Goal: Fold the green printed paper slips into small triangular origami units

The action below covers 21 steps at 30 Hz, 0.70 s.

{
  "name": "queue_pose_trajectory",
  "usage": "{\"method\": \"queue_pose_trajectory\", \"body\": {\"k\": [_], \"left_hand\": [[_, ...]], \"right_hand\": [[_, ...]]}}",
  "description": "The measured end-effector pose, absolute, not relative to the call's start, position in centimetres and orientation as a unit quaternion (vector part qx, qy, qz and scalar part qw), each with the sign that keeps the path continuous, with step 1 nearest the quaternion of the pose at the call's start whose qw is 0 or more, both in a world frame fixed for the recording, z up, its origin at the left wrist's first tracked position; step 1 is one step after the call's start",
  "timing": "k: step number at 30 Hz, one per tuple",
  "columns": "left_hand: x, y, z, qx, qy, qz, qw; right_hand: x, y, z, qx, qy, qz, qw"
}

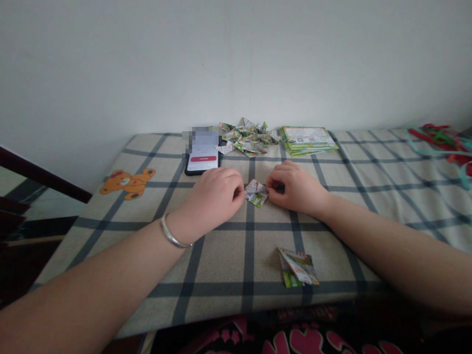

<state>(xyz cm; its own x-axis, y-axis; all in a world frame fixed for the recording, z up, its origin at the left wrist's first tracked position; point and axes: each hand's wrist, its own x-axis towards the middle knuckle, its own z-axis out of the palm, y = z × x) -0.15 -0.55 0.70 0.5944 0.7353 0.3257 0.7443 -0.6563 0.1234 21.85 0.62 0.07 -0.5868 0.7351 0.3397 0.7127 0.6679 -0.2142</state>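
Observation:
Between my two hands is a small folded paper square (256, 193), printed in green and white and turned like a diamond. My left hand (221, 191), with a silver bangle at the wrist, pinches its left corner. The opposite corner is pinched by the curled fingers of my right hand (293, 187). Nearer the table's front edge lies another folded paper piece (298, 268), with a flap standing partly up. Behind my hands rests a heap of folded paper pieces (250, 137) in the same print.
A phone (202, 160) with a lit screen lies left of the heap. Flat printed leaflets (309, 139) are stacked to its right. An orange bear cutout (128, 184) lies on the checked tablecloth (221, 255). Coloured strips (438, 142) are bunched at far right, and a wall (228, 64) stands behind.

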Motion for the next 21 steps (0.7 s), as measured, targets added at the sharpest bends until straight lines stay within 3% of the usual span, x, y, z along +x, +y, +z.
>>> {"method": "queue_pose_trajectory", "body": {"k": [10, 21], "left_hand": [[-0.18, -0.36, 0.51, -0.906, -0.379, -0.185, 0.014], [-0.11, -0.28, 0.76, -0.915, -0.362, -0.180, -0.012]], "right_hand": [[22.02, 0.10, 0.27, -0.364, -0.910, 0.010, 0.200], [21.47, 0.32, -0.01, -0.343, -0.903, 0.136, 0.222]]}}
